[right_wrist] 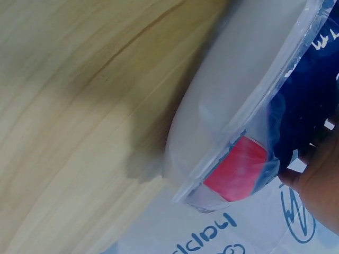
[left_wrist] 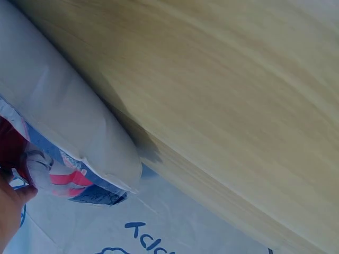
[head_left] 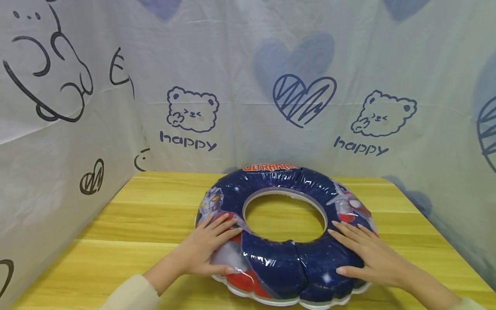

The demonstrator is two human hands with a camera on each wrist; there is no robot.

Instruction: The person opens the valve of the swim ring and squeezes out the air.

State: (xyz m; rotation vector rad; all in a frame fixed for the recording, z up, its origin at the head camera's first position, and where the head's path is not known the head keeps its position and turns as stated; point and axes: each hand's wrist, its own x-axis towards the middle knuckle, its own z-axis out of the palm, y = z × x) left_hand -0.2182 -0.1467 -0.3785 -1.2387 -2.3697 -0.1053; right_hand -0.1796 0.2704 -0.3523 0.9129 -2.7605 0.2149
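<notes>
An inflated swim ring (head_left: 271,262), dark blue with printed red and silver figures and the word ULTRAMAN, lies on the wooden table. My left hand (head_left: 209,247) rests on its left side with the fingers extended over the print. On the right side, my right hand (head_left: 368,254) lies with straight fingers on the blue top. The white underside of the swim ring (left_wrist: 63,100) shows in the left wrist view, where only a bit of the left hand (left_wrist: 10,206) appears. In the right wrist view the right hand (right_wrist: 318,180) touches the blue surface of the ring (right_wrist: 304,100).
The wood-grain table (head_left: 128,232) extends to both sides of the ring. A pale cloth backdrop (head_left: 240,129) with drawn bears, hearts and the word "happy" hangs behind it and along both sides.
</notes>
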